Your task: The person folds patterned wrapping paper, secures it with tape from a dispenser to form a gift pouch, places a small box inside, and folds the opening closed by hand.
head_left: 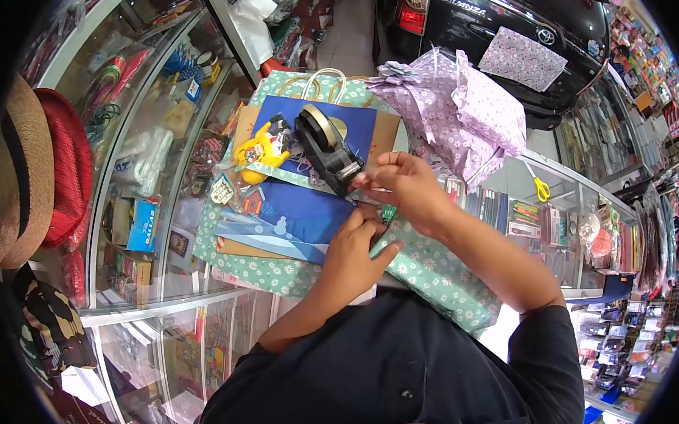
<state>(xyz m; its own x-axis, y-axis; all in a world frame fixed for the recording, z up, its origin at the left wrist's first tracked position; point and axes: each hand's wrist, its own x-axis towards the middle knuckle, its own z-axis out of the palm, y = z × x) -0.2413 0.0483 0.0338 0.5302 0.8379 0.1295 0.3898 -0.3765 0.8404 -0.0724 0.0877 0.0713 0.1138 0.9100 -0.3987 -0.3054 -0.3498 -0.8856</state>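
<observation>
A black tape dispenser (328, 156) with a large roll stands on a blue paper gift bag (294, 206). My right hand (408, 186) is closed in a pinch at the dispenser's cutting end, on the end of the tape; the strip itself hardly shows. Just below, my left hand (356, 249) has curled fingers and its thumb apart, beside a small shiny green item (387, 212); what its fingertips hold is hidden. A yellow toy figure (261, 153) lies left of the dispenser. Green floral wrapping paper (441, 272) spreads under the bag and my hands.
Wrapped lilac floral parcels (456, 116) lie at the back right. Yellow scissors (540, 189) rest on the glass counter (505, 193). A glass display case (136, 145) curves along the left, with hats (65, 167) beside it. A black car (490, 23) stands behind.
</observation>
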